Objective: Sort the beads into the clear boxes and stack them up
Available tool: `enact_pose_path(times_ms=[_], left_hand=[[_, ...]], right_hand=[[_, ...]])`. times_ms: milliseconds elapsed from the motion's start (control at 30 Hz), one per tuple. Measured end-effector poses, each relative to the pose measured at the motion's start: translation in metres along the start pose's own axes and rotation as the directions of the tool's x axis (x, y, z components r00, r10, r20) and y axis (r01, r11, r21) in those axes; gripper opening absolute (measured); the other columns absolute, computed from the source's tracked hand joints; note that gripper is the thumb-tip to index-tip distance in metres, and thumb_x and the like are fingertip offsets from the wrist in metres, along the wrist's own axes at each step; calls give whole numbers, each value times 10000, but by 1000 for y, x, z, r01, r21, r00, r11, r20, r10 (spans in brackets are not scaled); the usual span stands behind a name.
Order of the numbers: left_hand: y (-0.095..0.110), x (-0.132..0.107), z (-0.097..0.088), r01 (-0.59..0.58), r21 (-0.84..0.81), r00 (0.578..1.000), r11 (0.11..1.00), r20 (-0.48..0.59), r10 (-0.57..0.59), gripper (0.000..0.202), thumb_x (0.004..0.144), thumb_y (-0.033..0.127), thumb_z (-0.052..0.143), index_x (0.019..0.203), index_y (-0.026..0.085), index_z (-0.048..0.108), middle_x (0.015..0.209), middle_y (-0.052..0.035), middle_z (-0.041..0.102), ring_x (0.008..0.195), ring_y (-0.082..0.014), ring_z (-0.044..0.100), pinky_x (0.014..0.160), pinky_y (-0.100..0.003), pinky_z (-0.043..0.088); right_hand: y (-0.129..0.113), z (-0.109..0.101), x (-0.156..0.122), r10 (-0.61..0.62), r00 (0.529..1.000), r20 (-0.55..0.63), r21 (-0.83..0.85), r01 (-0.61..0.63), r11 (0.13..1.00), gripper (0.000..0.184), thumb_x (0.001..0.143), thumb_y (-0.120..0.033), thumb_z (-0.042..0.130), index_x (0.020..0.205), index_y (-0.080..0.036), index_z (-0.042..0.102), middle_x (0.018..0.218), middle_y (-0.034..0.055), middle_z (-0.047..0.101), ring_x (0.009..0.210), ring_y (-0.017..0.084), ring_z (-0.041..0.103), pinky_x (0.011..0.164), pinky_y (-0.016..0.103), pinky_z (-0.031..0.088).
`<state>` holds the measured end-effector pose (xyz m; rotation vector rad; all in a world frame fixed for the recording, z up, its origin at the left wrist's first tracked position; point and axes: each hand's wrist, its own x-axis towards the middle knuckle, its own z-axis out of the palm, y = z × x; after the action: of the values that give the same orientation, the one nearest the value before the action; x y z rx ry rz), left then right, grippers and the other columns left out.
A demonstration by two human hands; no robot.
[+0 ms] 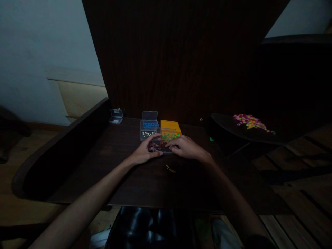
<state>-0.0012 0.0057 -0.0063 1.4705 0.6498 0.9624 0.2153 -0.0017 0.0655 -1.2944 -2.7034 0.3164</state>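
Both of my hands meet on a small clear plastic box (162,144) in the middle of a dark wooden table (121,173). My left hand (145,152) grips its left side with curled fingers. From the right, my right hand (187,148) holds the other side, fingers closed over its edge. The box's lid stands open and dark reddish bits lie inside. Just behind it are a clear box of green beads (169,135), an orange box (169,125), a box of blue beads (149,123) and a box of pale yellow beads (147,134).
A small open clear box (116,117) sits at the table's far left corner. A few yellow beads (169,169) lie loose near my right wrist. To the right, a dark curved surface (233,133) carries a heap of mixed coloured beads (249,122). A dark panel stands behind the table.
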Motion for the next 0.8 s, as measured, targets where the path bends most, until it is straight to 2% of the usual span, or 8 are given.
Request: enact_pose_path(times_ms=[133, 267, 367, 533, 633, 800], left_hand=[[1, 1, 0, 7, 8, 1000, 1000, -18, -7, 747, 671, 197, 789, 1329, 212, 436, 1312, -135, 540, 1116, -259, 609, 1010, -481, 457], [-1, 2, -1, 28, 37, 995, 999, -93, -25, 731, 668, 220, 791, 1316, 219, 451, 1316, -133, 525, 1076, -257, 627, 989, -487, 471], [-2, 2, -2, 28, 41, 993, 999, -117, -23, 731, 664, 243, 797, 1313, 230, 461, 1333, -129, 503, 1058, -252, 633, 967, -475, 489], [-1, 2, -2, 26, 19, 995, 999, -99, -24, 731, 683, 232, 786, 1329, 216, 444, 1316, -134, 522, 1076, -251, 627, 989, -480, 476], [-1, 2, -2, 31, 14, 996, 999, -89, -29, 743, 677, 230, 790, 1330, 208, 435, 1288, -134, 543, 1079, -253, 626, 995, -493, 469], [-1, 2, -3, 37, 38, 996, 999, -77, -34, 751, 675, 237, 789, 1331, 198, 426, 1270, -129, 558, 1088, -264, 624, 998, -504, 464]], right_hand=[[-1, -1, -7, 13, 998, -61, 101, -7, 995, 292, 851, -205, 563, 1098, -203, 718, 770, 16, 702, 632, 116, 568, 617, 218, 369], [-8, 5, -13, -49, 999, -7, 159, 49, 986, 233, 842, -258, 607, 1021, -185, 736, 659, -11, 649, 559, 91, 509, 585, 204, 345], [-13, 16, -14, -90, 991, 99, 156, 74, 985, 222, 850, -246, 591, 998, -196, 748, 754, 12, 707, 621, 103, 565, 627, 211, 374], [-15, 36, -14, -108, 970, 218, 133, 80, 988, 306, 837, -226, 592, 1113, -262, 720, 989, 32, 742, 878, 164, 637, 754, 252, 419], [-16, 39, -13, -106, 964, 243, 131, 76, 988, 320, 839, -192, 572, 1106, -288, 720, 1012, 16, 745, 921, 171, 641, 786, 267, 426], [-18, 41, -12, -90, 965, 248, 123, 61, 991, 292, 844, -164, 551, 1043, -276, 734, 995, 10, 739, 891, 155, 640, 757, 252, 423]])
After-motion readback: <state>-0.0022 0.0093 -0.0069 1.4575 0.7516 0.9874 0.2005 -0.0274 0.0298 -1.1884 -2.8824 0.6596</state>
